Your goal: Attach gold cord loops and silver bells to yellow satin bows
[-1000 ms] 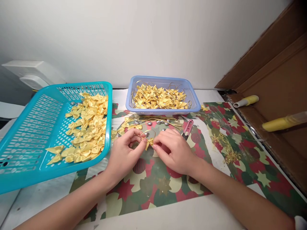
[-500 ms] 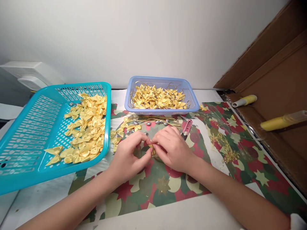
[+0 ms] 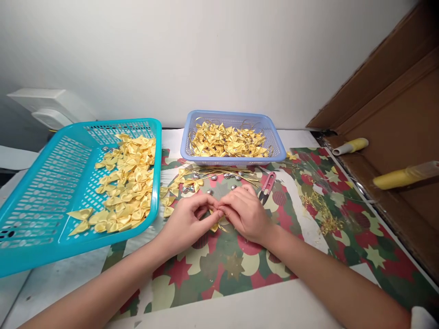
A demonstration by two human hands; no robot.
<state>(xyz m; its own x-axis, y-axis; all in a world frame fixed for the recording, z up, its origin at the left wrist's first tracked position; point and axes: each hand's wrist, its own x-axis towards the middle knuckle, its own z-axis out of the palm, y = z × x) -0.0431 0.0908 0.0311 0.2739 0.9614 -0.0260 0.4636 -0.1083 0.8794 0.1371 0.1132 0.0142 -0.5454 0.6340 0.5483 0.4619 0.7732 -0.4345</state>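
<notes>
My left hand (image 3: 192, 221) and my right hand (image 3: 245, 212) meet fingertip to fingertip over the patterned paper. Between and under their pinched fingers shows part of a yellow ribbon bow (image 3: 214, 227) with a gold cord end sticking out below. The rest of the bow is hidden by the fingers. Just beyond the hands lie several silver heart-shaped pieces (image 3: 214, 177), a bundle of gold cords (image 3: 226, 170) and a few loose yellow bows (image 3: 194, 183). Pink-handled thread snips (image 3: 267, 187) rest beyond my right hand, blades towards me.
A teal basket (image 3: 157, 183) with many yellow bows stands at the left. At the back, a blue-violet basket (image 3: 233, 160) holds bows with gold cords. Gold cord scraps (image 3: 324, 214) lie at the right, before a cardboard wall (image 3: 394, 96) with yellow-and-white tubes (image 3: 394, 179).
My left thumb has come up against my right fingertips, closing the earlier gap. More of the bow and its gold cord end now shows below the fingers. The view has shifted slightly.
</notes>
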